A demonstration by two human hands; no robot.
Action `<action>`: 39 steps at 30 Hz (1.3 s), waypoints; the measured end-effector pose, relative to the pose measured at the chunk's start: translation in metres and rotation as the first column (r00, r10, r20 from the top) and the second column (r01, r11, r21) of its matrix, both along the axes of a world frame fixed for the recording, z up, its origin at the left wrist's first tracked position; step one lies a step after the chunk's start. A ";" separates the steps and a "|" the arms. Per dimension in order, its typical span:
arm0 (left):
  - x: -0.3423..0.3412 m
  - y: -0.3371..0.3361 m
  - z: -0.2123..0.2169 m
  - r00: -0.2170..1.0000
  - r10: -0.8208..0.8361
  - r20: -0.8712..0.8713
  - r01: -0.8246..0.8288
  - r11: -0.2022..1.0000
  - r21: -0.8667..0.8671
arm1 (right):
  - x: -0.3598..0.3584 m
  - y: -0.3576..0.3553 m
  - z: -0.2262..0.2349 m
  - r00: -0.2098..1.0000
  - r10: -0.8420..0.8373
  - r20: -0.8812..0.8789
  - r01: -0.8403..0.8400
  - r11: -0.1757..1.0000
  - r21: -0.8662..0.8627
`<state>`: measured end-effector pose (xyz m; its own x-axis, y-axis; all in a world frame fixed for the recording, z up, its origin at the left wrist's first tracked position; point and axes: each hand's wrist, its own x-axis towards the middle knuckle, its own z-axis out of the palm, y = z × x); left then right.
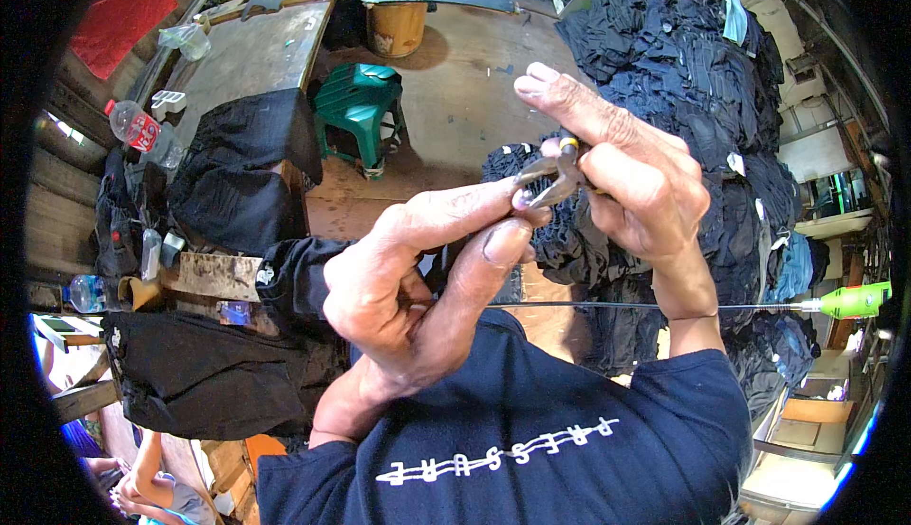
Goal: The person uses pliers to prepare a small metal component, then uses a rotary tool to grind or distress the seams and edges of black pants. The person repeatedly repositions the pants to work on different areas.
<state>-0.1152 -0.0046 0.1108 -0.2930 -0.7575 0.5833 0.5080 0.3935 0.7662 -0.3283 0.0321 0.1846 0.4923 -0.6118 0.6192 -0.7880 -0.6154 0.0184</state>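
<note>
Head view, read from left to right: at the left edge of the long wooden workbench (251, 50) a clear plastic bottle with a red label (133, 126) lies on its side, and dark garments (242, 169) are draped over the bench's near end, apparently kept within reach. A green plastic stool (359, 107) stands on the floor just beyond that end. In the middle of the picture the left hand (408, 288) is raised, its thumb and forefinger pinched together at the tip of a small metal clipper (555, 178); whatever is pinched there is too small to be made out, though fine thread is likely. The remaining fingers are curled into the palm. The clipper is gripped in the right hand (631, 183), thumb and bent fingers closed around its body while the forefinger is stretched out straight above it, probably to steady the tool. Both hands are held close to the face, seemingly for fine work. Behind them a large heap of dark clothing (702, 98) is piled along the right, and a green-handled tool (849, 302) with a thin rod sticks in from the right edge.
</note>
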 end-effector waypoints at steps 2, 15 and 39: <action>-0.001 0.000 0.000 1.000 0.007 -0.007 -0.007 1.000 -0.018 | 0.002 0.001 0.000 1.000 0.003 0.016 -0.003 1.000 -0.015; 0.006 -0.004 -0.002 0.999 -0.025 -0.026 0.026 0.999 0.033 | 0.009 0.008 0.000 0.997 -0.063 -0.038 0.065 0.997 0.037; 0.006 -0.007 0.002 0.993 -0.024 -0.116 0.035 0.995 0.098 | 0.008 0.002 0.007 0.992 0.062 0.111 -0.079 0.984 0.158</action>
<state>-0.1093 -0.0116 0.1131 -0.2519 -0.8058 0.5360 0.6050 0.3012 0.7371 -0.3205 0.0345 0.1915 0.4752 -0.6739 0.5657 -0.7345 -0.6578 -0.1666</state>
